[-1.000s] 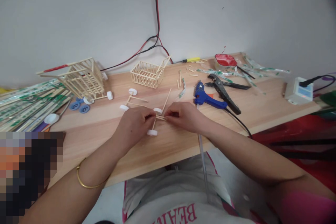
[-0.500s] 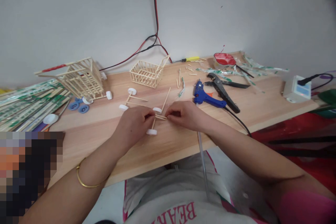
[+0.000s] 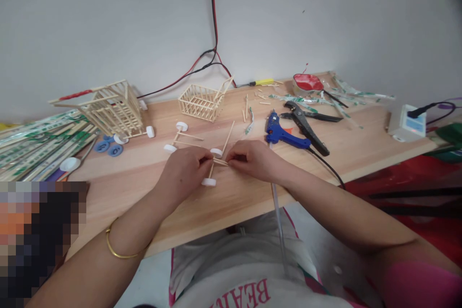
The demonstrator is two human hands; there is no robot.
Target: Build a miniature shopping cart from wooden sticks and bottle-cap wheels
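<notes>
My left hand (image 3: pixel 186 169) and my right hand (image 3: pixel 250 158) meet over the middle of the wooden table (image 3: pixel 238 192). Both pinch thin wooden sticks (image 3: pixel 220 161) that lie between their fingertips. The sticks cross a short stick axle (image 3: pixel 211 169) with a white wheel at each end; the near wheel (image 3: pixel 209 182) rests on the table, the far wheel (image 3: pixel 216 152) sits just above my fingers. A long stick (image 3: pixel 228 136) leans away from that spot. A second wheeled stick frame (image 3: pixel 181 137) lies just beyond my left hand.
A blue glue gun (image 3: pixel 285 135) and black cutters (image 3: pixel 306 127) lie right of my right hand. Two stick baskets (image 3: pixel 202 101) (image 3: pixel 111 108) stand farther back. Wrapped chopsticks (image 3: pixel 32 147) pile at the left, a red dish (image 3: pixel 306 83) and white box (image 3: pixel 407 125) at the right.
</notes>
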